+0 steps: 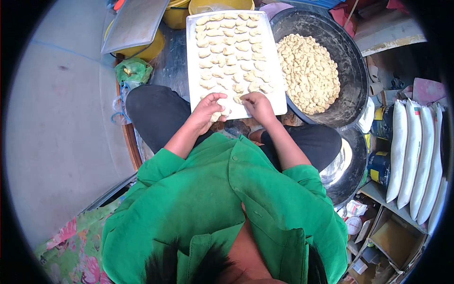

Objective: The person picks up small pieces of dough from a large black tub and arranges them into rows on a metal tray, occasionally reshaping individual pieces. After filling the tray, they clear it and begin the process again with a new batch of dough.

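Note:
A white rectangular tray (pixel 194 61) lies across my knees, with rows of small pale dough pieces (pixel 230 52) on it. My left hand (pixel 206 113) is at the tray's near edge, closed around a few dough lumps (pixel 218 115) in its palm and fingers. Over the near rows, my right hand (pixel 257 108) pinches a single dough piece (pixel 238 99) at the tray surface. The fingertips partly cover that piece. Close by on the right, a big black basin (pixel 350 61) holds a heap of similar dough pieces (pixel 309 71).
Below the big basin is another dark basin (pixel 352 182) with white powder in it. Yellow buckets (pixel 146 48) and a grey tray (pixel 135 23) stand at the back left. Long white packs (pixel 411 151) line a shelf at right. A green plastic bag (pixel 135 71) lies beside my left knee.

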`<control>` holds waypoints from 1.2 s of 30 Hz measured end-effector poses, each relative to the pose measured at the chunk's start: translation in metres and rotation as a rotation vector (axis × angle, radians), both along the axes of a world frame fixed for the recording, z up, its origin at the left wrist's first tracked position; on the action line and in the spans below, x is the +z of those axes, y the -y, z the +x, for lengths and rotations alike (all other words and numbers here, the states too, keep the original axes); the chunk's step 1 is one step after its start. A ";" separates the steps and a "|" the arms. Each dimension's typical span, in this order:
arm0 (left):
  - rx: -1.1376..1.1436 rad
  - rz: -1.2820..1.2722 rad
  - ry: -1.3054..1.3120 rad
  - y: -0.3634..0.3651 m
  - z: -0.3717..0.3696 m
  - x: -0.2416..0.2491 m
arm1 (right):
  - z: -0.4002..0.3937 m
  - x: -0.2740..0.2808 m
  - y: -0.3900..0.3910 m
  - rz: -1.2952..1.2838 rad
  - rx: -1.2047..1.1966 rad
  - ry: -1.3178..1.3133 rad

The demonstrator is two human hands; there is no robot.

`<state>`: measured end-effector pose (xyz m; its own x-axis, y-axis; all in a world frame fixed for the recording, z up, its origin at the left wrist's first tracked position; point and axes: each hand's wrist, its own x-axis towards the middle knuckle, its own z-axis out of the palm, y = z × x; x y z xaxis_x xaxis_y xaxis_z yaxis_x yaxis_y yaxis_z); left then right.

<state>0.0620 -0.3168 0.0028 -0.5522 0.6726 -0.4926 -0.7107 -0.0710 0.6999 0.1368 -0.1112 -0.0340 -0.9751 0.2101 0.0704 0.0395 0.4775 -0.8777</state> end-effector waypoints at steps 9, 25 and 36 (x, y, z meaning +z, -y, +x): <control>0.009 0.074 0.045 -0.027 0.010 0.022 | 0.012 0.049 0.005 -0.271 0.248 -0.017; -0.036 0.304 0.161 -0.055 0.017 0.021 | 0.036 0.045 -0.023 -0.166 -0.105 -0.009; -0.632 -0.762 -1.573 -0.058 0.002 -0.011 | 0.037 0.006 -0.048 0.485 -0.206 0.044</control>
<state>0.0638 -0.2591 -0.0083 -0.5307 0.8420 -0.0966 0.7501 0.5197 0.4091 0.1734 -0.0632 -0.0281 -0.9214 0.3511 0.1667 0.2072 0.8067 -0.5535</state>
